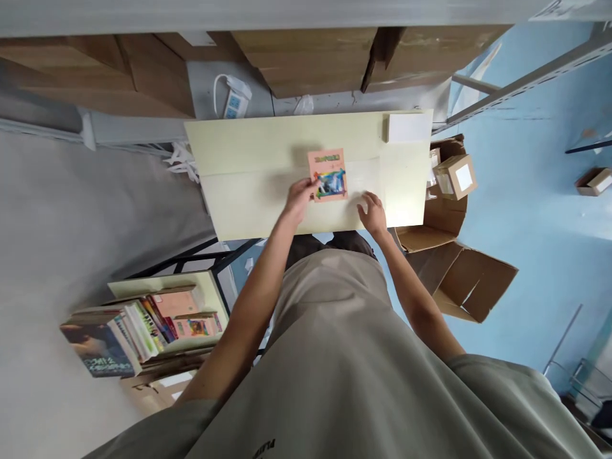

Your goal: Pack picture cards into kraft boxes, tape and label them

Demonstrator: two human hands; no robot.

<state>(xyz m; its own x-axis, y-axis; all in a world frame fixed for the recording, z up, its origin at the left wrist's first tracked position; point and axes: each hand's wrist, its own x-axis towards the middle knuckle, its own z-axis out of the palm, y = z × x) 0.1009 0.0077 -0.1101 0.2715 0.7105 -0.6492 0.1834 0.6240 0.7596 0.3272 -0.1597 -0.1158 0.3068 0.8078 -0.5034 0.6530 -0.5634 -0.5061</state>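
Observation:
A thin pink booklet (327, 159) with a colourful picture on its cover is held over the pale yellow tabletop (248, 143). My left hand (299, 199) grips it at the lower left edge, thumb on the cover. To its right, my right hand (373, 214) hovers or rests low over the table, its fingers apart and holding nothing. Under those fingertips a clear, thin plastic-looking sheet (366, 173) lies flat; I cannot tell whether they touch it. A white stack of paper or labels (409, 128) lies at the table's far right corner.
Behind the table stand cardboard boxes (315, 60) and a white power strip (236, 99). Open cartons (471, 280) and a small box (456, 176) are at the right. At lower left, a shelf holds several books (143, 325). A metal shelf beam (287, 14) crosses the top.

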